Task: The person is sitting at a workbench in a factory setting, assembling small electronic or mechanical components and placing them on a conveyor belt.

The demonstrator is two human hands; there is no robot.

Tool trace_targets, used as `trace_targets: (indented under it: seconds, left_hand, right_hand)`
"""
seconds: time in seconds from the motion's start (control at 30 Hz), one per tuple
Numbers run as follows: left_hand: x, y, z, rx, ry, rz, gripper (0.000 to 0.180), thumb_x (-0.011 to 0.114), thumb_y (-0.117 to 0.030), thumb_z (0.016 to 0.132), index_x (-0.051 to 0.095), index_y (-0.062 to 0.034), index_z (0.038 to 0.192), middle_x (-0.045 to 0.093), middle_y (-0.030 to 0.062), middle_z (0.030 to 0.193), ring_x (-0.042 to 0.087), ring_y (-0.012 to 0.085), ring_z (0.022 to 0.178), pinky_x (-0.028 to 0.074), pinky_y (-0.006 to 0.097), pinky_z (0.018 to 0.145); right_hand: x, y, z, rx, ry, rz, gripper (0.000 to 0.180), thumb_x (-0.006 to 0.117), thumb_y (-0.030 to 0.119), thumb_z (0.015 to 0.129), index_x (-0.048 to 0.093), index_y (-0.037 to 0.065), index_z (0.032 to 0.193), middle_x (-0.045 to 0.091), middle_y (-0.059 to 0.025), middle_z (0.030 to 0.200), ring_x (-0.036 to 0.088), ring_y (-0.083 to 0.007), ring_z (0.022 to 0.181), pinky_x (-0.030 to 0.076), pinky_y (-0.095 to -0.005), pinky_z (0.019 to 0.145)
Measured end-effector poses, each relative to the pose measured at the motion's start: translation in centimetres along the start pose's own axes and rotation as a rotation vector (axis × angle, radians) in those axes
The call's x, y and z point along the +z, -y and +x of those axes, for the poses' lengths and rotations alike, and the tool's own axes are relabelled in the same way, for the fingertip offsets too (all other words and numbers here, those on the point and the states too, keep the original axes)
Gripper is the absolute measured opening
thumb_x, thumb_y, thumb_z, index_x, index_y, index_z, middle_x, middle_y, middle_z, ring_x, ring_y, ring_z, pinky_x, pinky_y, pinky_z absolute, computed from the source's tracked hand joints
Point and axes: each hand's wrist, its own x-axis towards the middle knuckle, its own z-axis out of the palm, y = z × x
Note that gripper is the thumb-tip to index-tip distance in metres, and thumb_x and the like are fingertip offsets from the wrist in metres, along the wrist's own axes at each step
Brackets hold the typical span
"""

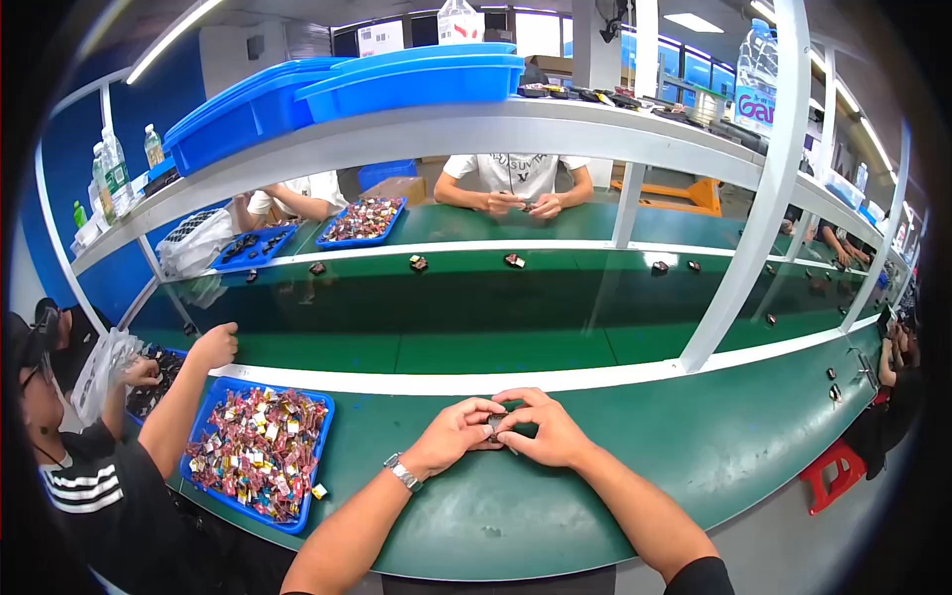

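My left hand [454, 434] and my right hand [547, 432] meet over the green bench in front of me. Between their fingertips is a small dark part [495, 424]; the fingers cover much of it, so its exact kind is hard to make out. Both hands are closed on it, with thumbs and fingers pinching from either side. A metal-banded watch [404, 472] is on my left wrist. To the left of my left arm, a blue tray [324, 426] holds a heap of small reddish-brown pieces with white and yellow bits.
Beyond the white rail [446, 381], a green conveyor belt [496, 342] carries scattered small dark parts. Overhead, a shelf [416, 114] bears blue bins [416, 84]; a white post [739, 228] rises at right. A co-worker's arm [178, 407] reaches beside the tray. Others sit opposite.
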Motion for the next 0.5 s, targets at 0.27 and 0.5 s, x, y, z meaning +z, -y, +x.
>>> trace_targets:
  seconds: [0.27, 0.5]
  left_hand:
    - [0.6, -0.1, 0.1, 0.018, -0.074, -0.047, 0.032, 0.049, 0.001, 0.099, 0.05, -0.0001, 0.131, 0.061, 0.0104, 0.124, 0.061, 0.0196, 0.116, 0.053, 0.038, 0.101]
    - [0.2, 0.2, 0.3, 0.014, -0.08, -0.105, 0.031, 0.052, -0.005, 0.1, 0.052, -0.0017, 0.131, 0.059, 0.0096, 0.125, 0.06, 0.0194, 0.117, 0.052, 0.039, 0.102]
  right_hand:
    - [1.2, 0.5, -0.4, 0.024, -0.152, -0.158, 0.012, 0.073, 0.015, 0.084, 0.075, 0.01, 0.094, 0.062, -0.0053, 0.125, 0.053, -0.0257, 0.121, 0.049, -0.037, 0.097]
    - [1.7, 0.7, -0.3, -0.003, -0.188, -0.193, 0.013, 0.072, 0.013, 0.084, 0.074, 0.011, 0.097, 0.063, -0.0055, 0.123, 0.056, -0.0261, 0.117, 0.052, -0.0371, 0.093]
